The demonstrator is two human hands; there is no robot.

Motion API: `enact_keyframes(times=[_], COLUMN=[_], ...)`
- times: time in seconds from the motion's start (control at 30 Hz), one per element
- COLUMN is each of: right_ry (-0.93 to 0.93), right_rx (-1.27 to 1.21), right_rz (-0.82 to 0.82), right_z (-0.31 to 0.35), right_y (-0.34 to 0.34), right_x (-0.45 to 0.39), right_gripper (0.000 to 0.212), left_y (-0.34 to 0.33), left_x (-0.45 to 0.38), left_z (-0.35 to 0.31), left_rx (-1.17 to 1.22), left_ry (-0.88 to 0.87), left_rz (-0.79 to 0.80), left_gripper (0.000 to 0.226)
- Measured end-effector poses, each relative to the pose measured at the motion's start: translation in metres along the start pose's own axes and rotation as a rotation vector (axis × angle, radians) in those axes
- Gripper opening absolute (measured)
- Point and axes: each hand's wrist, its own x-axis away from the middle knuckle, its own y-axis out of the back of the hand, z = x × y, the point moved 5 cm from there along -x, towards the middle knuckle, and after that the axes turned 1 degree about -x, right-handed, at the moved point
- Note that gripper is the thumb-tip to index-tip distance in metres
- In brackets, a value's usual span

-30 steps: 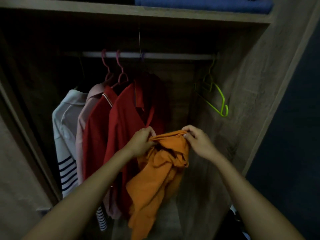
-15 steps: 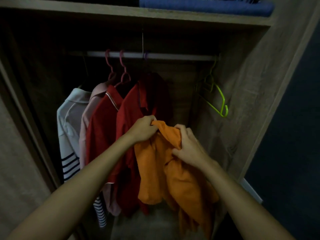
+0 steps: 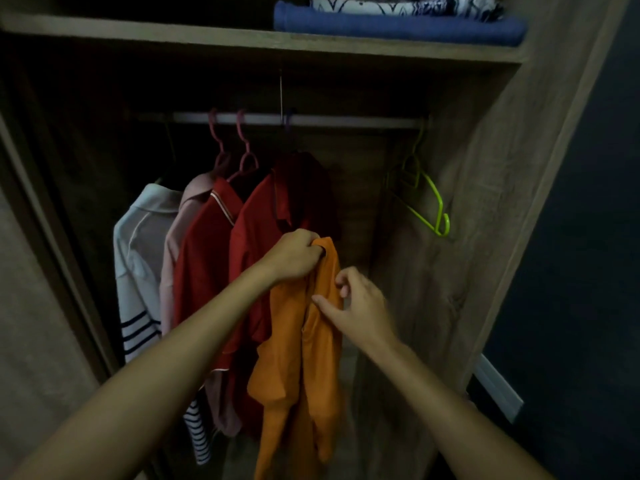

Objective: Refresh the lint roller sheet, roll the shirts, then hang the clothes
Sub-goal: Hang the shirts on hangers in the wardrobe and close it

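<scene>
While I stand before the open wardrobe (image 3: 491, 188), my left hand (image 3: 294, 256) grips the top of the orange shirt (image 3: 298, 344), fingers curled tight round a bunch of the cloth. The shirt hangs straight down from that fist, in front of the lower wardrobe space and just right of the hung garments. My right hand (image 3: 360, 306) is at the shirt's right edge, a little below the left hand. Its thumb lies against the cloth and its fingers are loosely curled near the hem of that edge; whether they actually pinch the fabric I cannot tell.

On the rail (image 3: 294, 118), from left to right, hang a white shirt with dark stripes (image 3: 138, 258), a pink shirt (image 3: 173, 244), a red shirt with pale piping (image 3: 204, 258) and a second red shirt (image 3: 263, 223). The orange shirt overlaps the lower front of the second red one. Two pink hangers (image 3: 242, 157) carry garments here. A green hanger (image 3: 429, 199) hangs bare at the rail's right end, near the side wall, well apart from the orange shirt.

On the shelf (image 3: 242, 41) above lies a folded blue cloth (image 3: 398, 27) with a patterned item (image 3: 398, 3) on top of it.
</scene>
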Motion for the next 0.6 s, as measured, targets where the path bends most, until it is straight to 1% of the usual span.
enact_keyframes(times=[0.07,0.17,0.2,0.23,0.3,0.33,0.43,0.5,0.6], right_ry=[-0.030,-0.065,-0.069,-0.068,-0.059,-0.072,-0.153,-0.193,-0.210], right_rx=[0.047,0.021,0.005,-0.013,-0.040,-0.052,-0.037,0.036,0.118], right_rz=[0.036,0.083,0.098,0.112,0.114,0.104,0.007,-0.051,-0.020], right_z=[-0.001,0.002,0.005,0.007,0.010,0.008,-0.012,-0.028,-0.040], right_y=[-0.011,-0.020,-0.022,-0.024,-0.022,-0.016,0.017,0.043,0.066], right_x=[0.002,0.002,0.003,0.003,0.003,0.000,-0.015,-0.027,-0.040], right_gripper=[0.044,0.052,0.050,0.040,0.012,0.006,0.016,0.021,0.025], left_y=[0.003,0.007,0.009,0.011,0.017,0.020,0.035,0.047,0.059], left_x=[0.001,0.002,0.003,0.004,0.005,0.008,0.018,0.023,0.024], left_z=[0.002,0.004,0.004,0.005,0.008,0.009,0.016,0.023,0.039], left_rx=[0.009,-0.023,-0.036,-0.041,-0.055,-0.076,-0.172,-0.206,-0.280], left_ry=[0.011,0.012,0.010,0.010,0.010,0.007,-0.030,-0.052,-0.071], left_rz=[-0.023,-0.047,-0.055,-0.060,-0.061,-0.052,-0.016,-0.044,-0.096], left_gripper=[0.027,0.027,0.026,0.026,0.023,0.020,0.009,0.013,0.014])
